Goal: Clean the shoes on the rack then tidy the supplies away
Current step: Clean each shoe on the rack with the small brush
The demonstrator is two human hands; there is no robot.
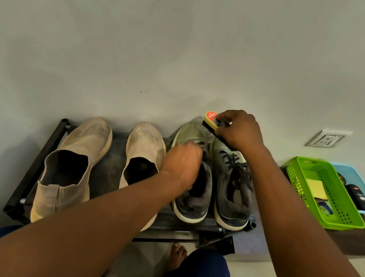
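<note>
**Brush at the sneaker toes**

Pale wall behind a low black rack (45, 144). From the head view, a shoe brush (210, 124) is gripped by the right hand (238, 129) at the toe of the right grey sneaker (233, 186); the left grey sneaker (190, 199) is held at its laces by the left hand (182, 161). Two beige slip-ons (75, 162) sit alongside.

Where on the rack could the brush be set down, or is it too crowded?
The rack has one bare strip, between the two beige shoes. The right end is crowded: both grey sneakers sit side by side, with the left hand on one and the right hand holding the brush over their toes. The green basket has room inside.
</note>
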